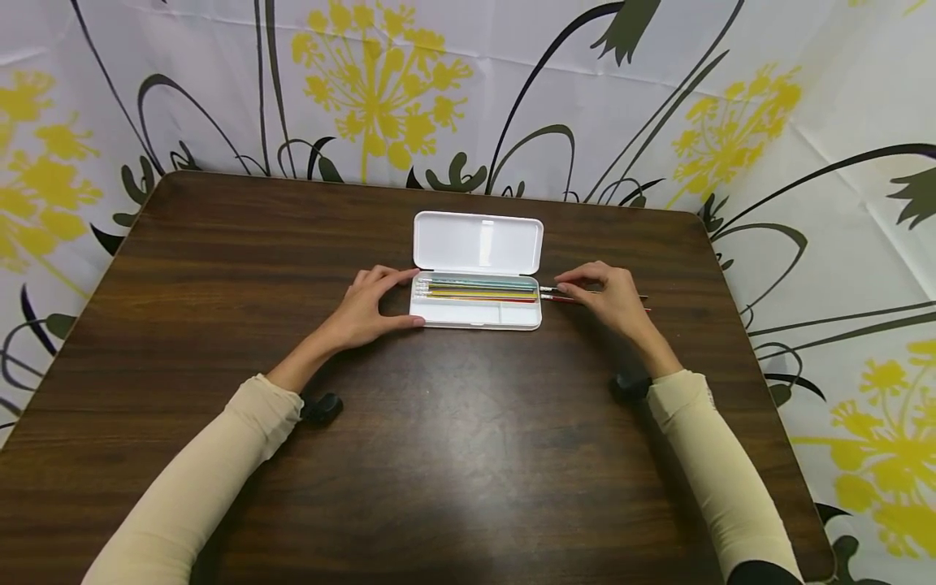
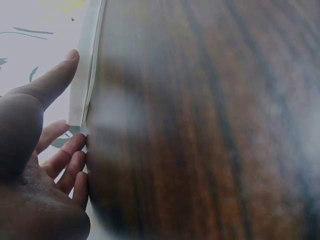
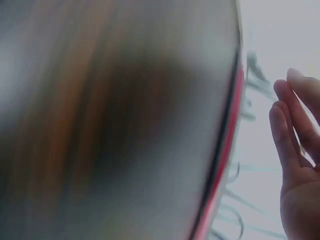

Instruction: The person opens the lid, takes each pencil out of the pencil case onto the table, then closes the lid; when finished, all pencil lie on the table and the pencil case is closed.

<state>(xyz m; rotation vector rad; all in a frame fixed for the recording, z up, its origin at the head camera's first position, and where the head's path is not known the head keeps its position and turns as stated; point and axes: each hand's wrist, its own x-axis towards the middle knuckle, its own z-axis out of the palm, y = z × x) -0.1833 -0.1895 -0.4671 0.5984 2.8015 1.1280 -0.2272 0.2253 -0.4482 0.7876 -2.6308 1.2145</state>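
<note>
LOOSE PAIR LIES END-ON OFF CASE'S R SIDE

An open white pencil case [image 1: 461, 314] sits on a dark wood table [image 1: 475, 455], lid [image 1: 453, 244] laid back on its far side, colored pencils [image 1: 478, 294] lengthwise inside. Just off the case's R end lie a red pencil [image 1: 561, 299] and a dark pencil [image 3: 218, 150], side by side, long axes approx. in line w/ the case's; whether their L tips touch it, can't tell from here. The R hand [image 1: 610, 296] is the nearer one, above the pair & R of the case, fingertips drawn close together but w/ a gap btwn them and the pencils in the R wrist view; nothing gripped that I can see. The L hand [image 1: 360, 310] is at the case's L end, thumb at the near corner, index at the far one, fingers extended, bracketing rather than clutching. Key pt, I'd judge: the pair is on the R hand's side, w/ the whole case btwn it & the L hand.
</note>
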